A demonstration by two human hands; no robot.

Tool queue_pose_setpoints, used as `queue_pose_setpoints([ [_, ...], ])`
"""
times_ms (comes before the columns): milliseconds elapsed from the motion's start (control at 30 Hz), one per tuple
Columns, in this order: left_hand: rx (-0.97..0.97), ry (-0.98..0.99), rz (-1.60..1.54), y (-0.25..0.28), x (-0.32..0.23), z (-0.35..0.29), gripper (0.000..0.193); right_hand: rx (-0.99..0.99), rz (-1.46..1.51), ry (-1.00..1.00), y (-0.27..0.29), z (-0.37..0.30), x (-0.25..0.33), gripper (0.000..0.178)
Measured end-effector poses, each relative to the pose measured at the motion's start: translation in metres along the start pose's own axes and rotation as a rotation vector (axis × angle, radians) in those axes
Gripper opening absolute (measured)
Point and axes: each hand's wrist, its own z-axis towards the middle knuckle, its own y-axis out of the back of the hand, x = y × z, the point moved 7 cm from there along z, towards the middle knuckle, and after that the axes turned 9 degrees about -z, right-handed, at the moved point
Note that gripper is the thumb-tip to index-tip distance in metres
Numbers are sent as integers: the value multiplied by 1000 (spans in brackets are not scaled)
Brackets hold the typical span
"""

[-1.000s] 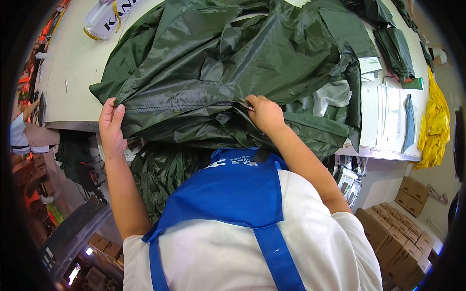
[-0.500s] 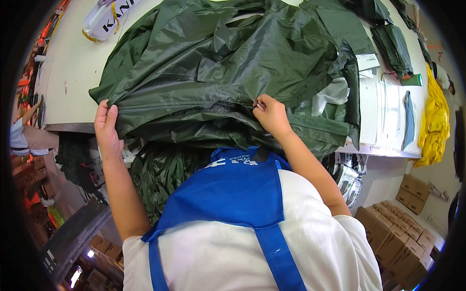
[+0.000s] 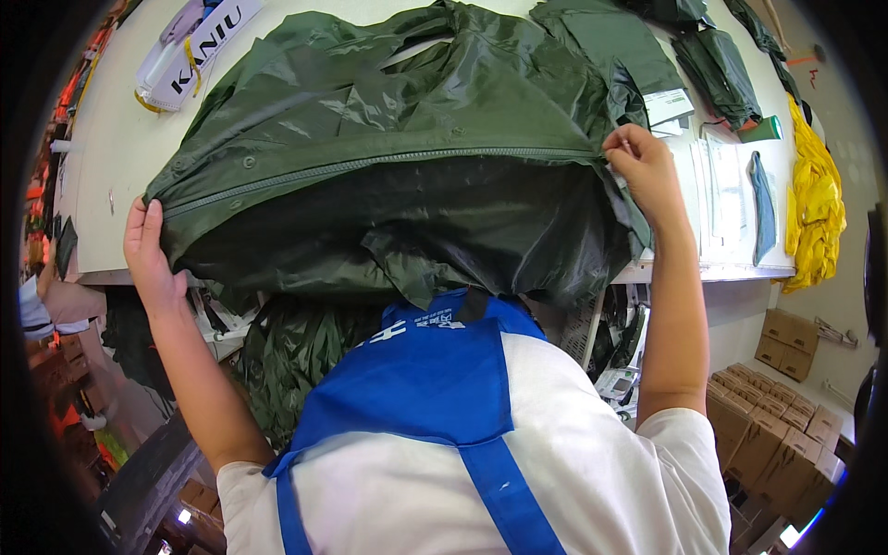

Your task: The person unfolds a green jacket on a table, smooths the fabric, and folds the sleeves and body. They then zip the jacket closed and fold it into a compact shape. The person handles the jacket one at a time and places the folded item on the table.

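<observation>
A dark green raincoat (image 3: 370,106) of shiny fabric spreads over the table, its zipper edge drawn out in a long curve between my hands. At the left end of that edge, my left hand (image 3: 146,242) pinches the fabric, thumb against fingers. My right hand (image 3: 643,166) is closed on the right end of the zipper edge; whether it holds a slider or only cloth is hidden by the fingers. Snaps dot the flap above the zipper. Below the zipper, the coat's dark inner side hangs over the near table edge, in front of my blue apron (image 3: 407,370).
Folded dark green garments (image 3: 726,79) and white cards (image 3: 668,109) lie on the white table (image 3: 97,185) at the right. Yellow cloth (image 3: 814,213) hangs past the right end. Cardboard boxes (image 3: 777,444) are stacked lower right. Another person's arm (image 3: 46,273) shows at far left.
My right hand has moved right and upward, and the zipper edge is now pulled taut. My left hand has shifted left. The coat's inner side now shows more widely.
</observation>
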Motion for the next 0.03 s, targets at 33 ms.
queue_pose_setpoints([
  [33,-8,3,2,0,-3,6,16,5,40,19,7,-2,-1,12],
])
